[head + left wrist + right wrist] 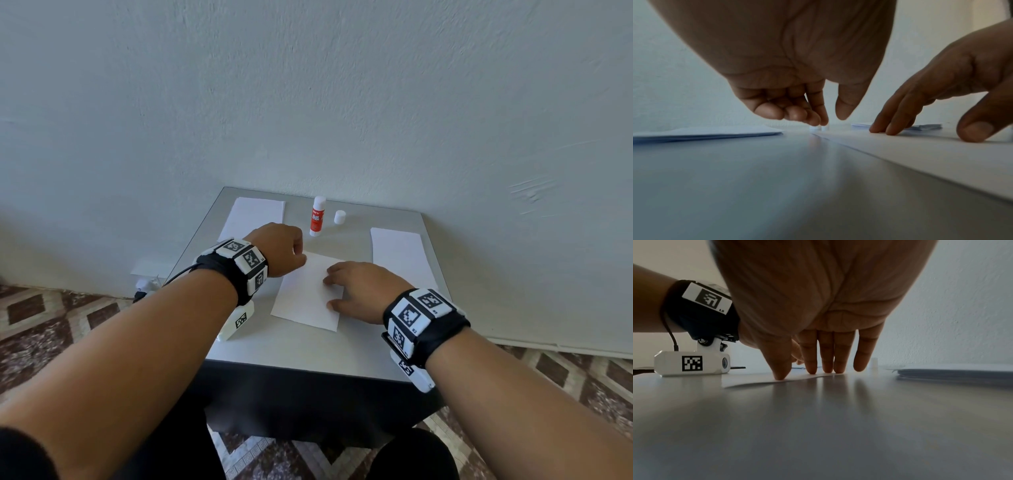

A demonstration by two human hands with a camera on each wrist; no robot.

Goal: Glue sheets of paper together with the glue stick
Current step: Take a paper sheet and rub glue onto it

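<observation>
A white sheet of paper (306, 298) lies slightly askew in the middle of the small grey table (308, 356). My right hand (330, 291) presses its straight fingertips (838, 369) and thumb on the sheet's right edge (752, 380). My left hand (298, 255) hovers at the sheet's far left corner. Its fingers are loosely curled and its thumb (842, 112) points down, with nothing between them. Behind the sheet a red and white glue stick (317, 216) stands upright, and its white cap (339, 217) stands beside it.
One stack of white paper (253, 216) lies at the table's far left and another stack (400, 253) at the right edge. A pale wall rises directly behind the table. Patterned floor tiles surround it, and the table's front strip is bare.
</observation>
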